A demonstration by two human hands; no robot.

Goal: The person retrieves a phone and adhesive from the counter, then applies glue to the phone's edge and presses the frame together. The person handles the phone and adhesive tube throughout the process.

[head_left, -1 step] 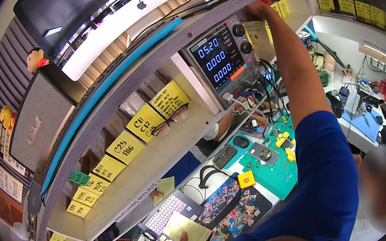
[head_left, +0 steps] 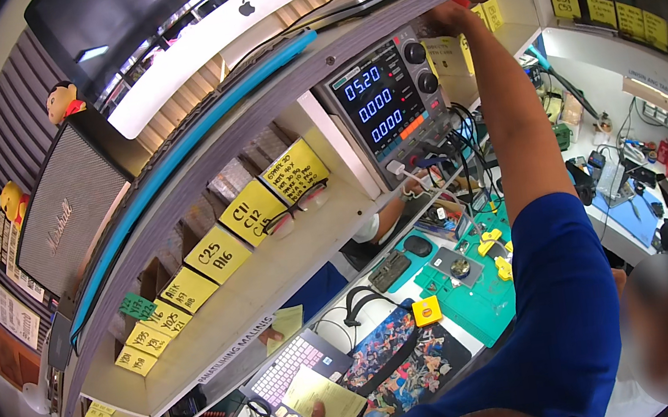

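**Bright room, bent edges, black rim**

It's bright in here, and the power supply's [head_left: 388, 107] digits glow a sharp blue-white. Up and left of it, a pale reflection streaks the dark monitor [head_left: 129, 24]; just above it, the right hand [head_left: 448, 17] sits dim in shade. The grey ledge [head_left: 342, 54] over it bows like an arc. Far below right of it, a person's head [head_left: 662, 324] is smeared to blur.

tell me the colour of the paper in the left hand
Pale yellow; the paper shows best in the head view.
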